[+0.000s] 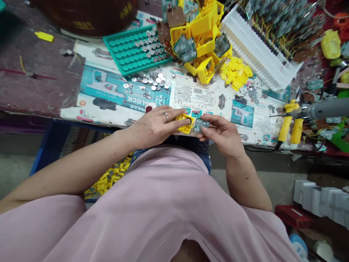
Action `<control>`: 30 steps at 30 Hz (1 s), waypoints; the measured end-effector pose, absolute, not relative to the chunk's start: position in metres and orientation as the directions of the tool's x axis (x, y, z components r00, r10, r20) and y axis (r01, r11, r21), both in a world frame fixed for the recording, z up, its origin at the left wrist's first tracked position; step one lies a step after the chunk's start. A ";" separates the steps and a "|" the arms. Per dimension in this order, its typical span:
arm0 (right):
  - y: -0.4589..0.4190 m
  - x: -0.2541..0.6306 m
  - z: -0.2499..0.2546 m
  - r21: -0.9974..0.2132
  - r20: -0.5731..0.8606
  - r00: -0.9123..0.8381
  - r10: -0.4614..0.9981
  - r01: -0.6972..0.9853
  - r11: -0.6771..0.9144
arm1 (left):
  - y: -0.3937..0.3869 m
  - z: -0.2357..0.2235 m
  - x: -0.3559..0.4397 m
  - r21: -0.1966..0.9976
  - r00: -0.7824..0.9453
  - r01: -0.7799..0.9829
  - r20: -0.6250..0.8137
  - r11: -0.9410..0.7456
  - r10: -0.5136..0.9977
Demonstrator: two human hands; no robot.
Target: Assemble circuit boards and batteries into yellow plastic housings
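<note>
At the front edge of the bench, my left hand grips a small open yellow plastic case. Its fingers stretch across the case, and a dark round part shows inside. Just right of it, my right hand pinches a small green circuit board between thumb and fingers. The board is beside the case's right side; whether wires join the two I cannot tell. Printed cardboard lies beneath both hands. Beyond them are loose silver button cells and a pile of small yellow plastic pieces.
A green tray holds more button cells. Yellow cases with boards are heaped behind. On the right are a white foam rack of wired boards, yellow-handled cutters and a soldering iron. Below the bench stands a blue bin.
</note>
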State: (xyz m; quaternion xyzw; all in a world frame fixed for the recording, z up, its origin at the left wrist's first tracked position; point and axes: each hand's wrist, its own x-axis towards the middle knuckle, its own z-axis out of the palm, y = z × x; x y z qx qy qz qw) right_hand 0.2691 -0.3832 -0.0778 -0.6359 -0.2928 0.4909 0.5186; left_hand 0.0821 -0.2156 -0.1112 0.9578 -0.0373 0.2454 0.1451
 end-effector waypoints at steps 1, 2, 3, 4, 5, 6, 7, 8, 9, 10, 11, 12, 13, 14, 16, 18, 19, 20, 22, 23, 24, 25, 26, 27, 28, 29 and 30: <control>-0.384 0.269 -0.078 -0.947 -0.321 0.342 0.883 -0.136 -0.291 | -0.216 -0.113 0.082 0.234 0.876 -0.147 0.482 -0.961 -0.016; -0.385 0.269 -0.078 -0.946 -0.323 0.338 0.884 -0.137 -0.293 | -0.216 -0.114 0.081 0.213 0.874 -0.154 0.485 -0.965 -0.033; -0.386 0.269 -0.078 -0.945 -0.326 0.334 0.884 -0.138 -0.297 | -0.216 -0.116 0.081 0.195 0.873 -0.162 0.486 -0.967 -0.048; -0.388 0.270 -0.079 -0.944 -0.330 0.331 0.884 -0.139 -0.300 | -0.216 -0.116 0.080 0.180 0.872 -0.169 0.486 -0.969 -0.062; -0.389 0.270 -0.079 -0.942 -0.333 0.329 0.884 -0.142 -0.303 | -0.216 -0.117 0.080 0.168 0.868 -0.178 0.491 -0.970 -0.074; -0.390 0.269 -0.079 -0.942 -0.335 0.327 0.884 -0.144 -0.304 | -0.216 -0.117 0.080 0.159 0.861 -0.185 0.502 -0.970 -0.082; -0.391 0.269 -0.079 -0.942 -0.335 0.325 0.884 -0.145 -0.304 | -0.216 -0.117 0.081 0.153 0.852 -0.193 0.516 -0.969 -0.088; -0.392 0.269 -0.079 -0.943 -0.333 0.324 0.886 -0.147 -0.300 | -0.216 -0.118 0.081 0.150 0.842 -0.198 0.532 -0.969 -0.090; -0.392 0.268 -0.079 -0.944 -0.328 0.323 0.888 -0.148 -0.295 | -0.216 -0.118 0.081 0.149 0.832 -0.202 0.547 -0.968 -0.089; -0.392 0.267 -0.079 -0.946 -0.323 0.320 0.891 -0.146 -0.290 | -0.217 -0.118 0.081 0.150 0.826 -0.199 0.557 -0.969 -0.083; -0.392 0.266 -0.079 -0.948 -0.318 0.315 0.894 -0.139 -0.288 | -0.217 -0.118 0.082 0.149 0.824 -0.192 0.561 -0.970 -0.077; -0.392 0.266 -0.079 -0.950 -0.310 0.310 0.899 -0.124 -0.285 | -0.218 -0.118 0.082 0.143 0.821 -0.188 0.565 -0.972 -0.076; -0.392 0.265 -0.079 -0.955 -0.297 0.306 0.905 -0.100 -0.280 | -0.218 -0.118 0.082 0.134 0.819 -0.185 0.569 -0.974 -0.077; -0.391 0.265 -0.079 -0.962 -0.273 0.309 0.911 -0.069 -0.265 | -0.219 -0.117 0.082 0.120 0.813 -0.185 0.577 -0.975 -0.083; -0.390 0.265 -0.079 -0.977 -0.196 0.334 0.922 0.019 -0.215 | -0.219 -0.117 0.082 0.098 0.797 -0.189 0.596 -0.977 -0.094; -0.387 0.266 -0.077 -0.974 -0.088 0.363 0.928 0.163 -0.157 | -0.219 -0.116 0.082 0.095 0.796 -0.193 0.597 -0.977 -0.099; -0.385 0.267 -0.076 -0.956 -0.029 0.361 0.932 0.262 -0.131 | -0.218 -0.116 0.082 0.100 0.797 -0.196 0.596 -0.975 -0.099; -0.383 0.268 -0.074 -0.923 0.027 0.343 0.939 0.369 -0.108 | -0.218 -0.116 0.083 0.108 0.795 -0.202 0.599 -0.973 -0.098; -0.377 0.270 -0.070 -0.821 0.112 0.259 0.959 0.568 -0.057 | -0.219 -0.116 0.083 0.123 0.792 -0.208 0.603 -0.970 -0.093; -0.374 0.270 -0.068 -0.763 0.136 0.208 0.969 0.645 -0.031 | -0.220 -0.116 0.083 0.131 0.793 -0.202 0.603 -0.971 -0.084; -0.371 0.271 -0.066 -0.709 0.148 0.161 0.976 0.706 -0.009 | -0.221 -0.116 0.083 0.141 0.796 -0.191 0.601 -0.971 -0.070; -0.368 0.271 -0.065 -0.655 0.150 0.123 0.981 0.756 0.005 | -0.224 -0.116 0.083 0.150 0.802 -0.175 0.595 -0.973 -0.052; -0.365 0.271 -0.063 -0.600 0.142 0.090 0.986 0.800 0.014 | -0.226 -0.116 0.083 0.160 0.808 -0.155 0.589 -0.975 -0.032; -0.363 0.271 -0.061 -0.545 0.130 0.061 0.990 0.838 0.019 | -0.229 -0.116 0.082 0.172 0.811 -0.132 0.585 -0.976 -0.007; -0.361 0.271 -0.060 -0.494 0.115 0.037 0.993 0.869 0.024 | -0.232 -0.116 0.082 0.184 0.810 -0.112 0.587 -0.977 0.018; -0.359 0.270 -0.058 -0.449 0.097 0.014 0.995 0.893 0.031 | -0.234 -0.116 0.082 0.195 0.807 -0.092 0.589 -0.977 0.041; -0.358 0.270 -0.057 -0.414 0.079 -0.010 0.997 0.909 0.042 | -0.236 -0.117 0.081 0.203 0.806 -0.073 0.589 -0.977 0.062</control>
